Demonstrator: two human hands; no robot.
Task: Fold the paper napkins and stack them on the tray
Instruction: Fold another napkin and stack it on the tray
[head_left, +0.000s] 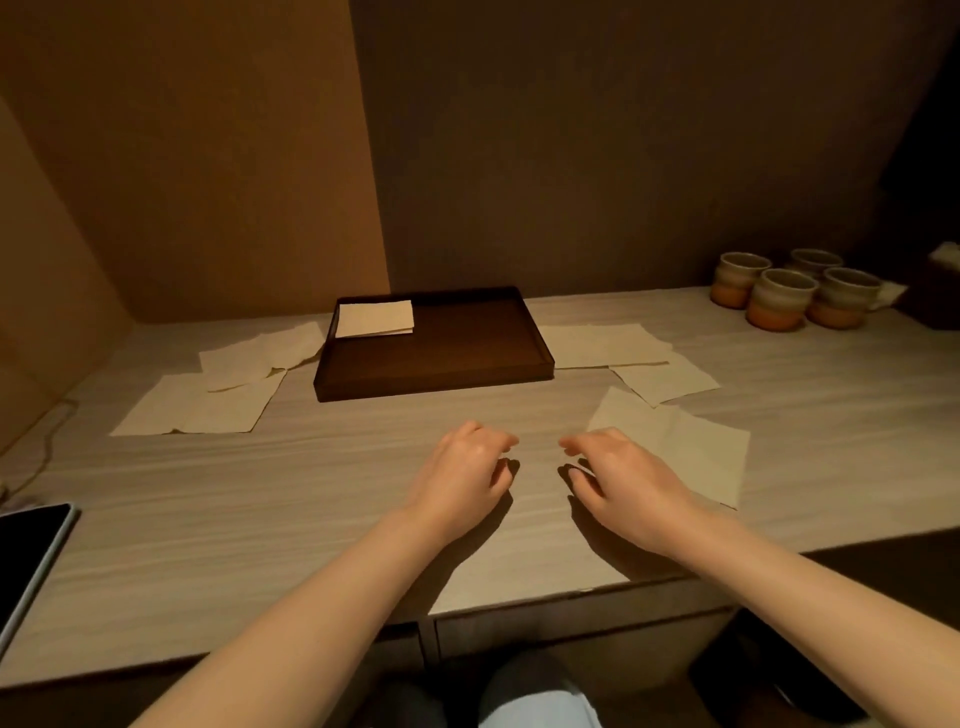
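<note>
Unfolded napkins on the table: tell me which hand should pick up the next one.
Right. The right hand hovers at the edge of the nearest unfolded napkin. The left hand is over bare table, farther from the napkins on the left.

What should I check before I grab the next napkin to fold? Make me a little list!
1. Both hands free: ok. The left hand and right hand hover over the table, holding nothing.
2. A napkin within easy reach: ok. An unfolded napkin lies just beside the right hand.
3. Bare table in front for folding: ok.
4. Room on the tray: ok. Only one folded napkin lies in its far left corner.
5. More napkins left: ok. Loose ones lie left and right of the tray.
6. Cups out of the way: ok, far right corner.
</note>
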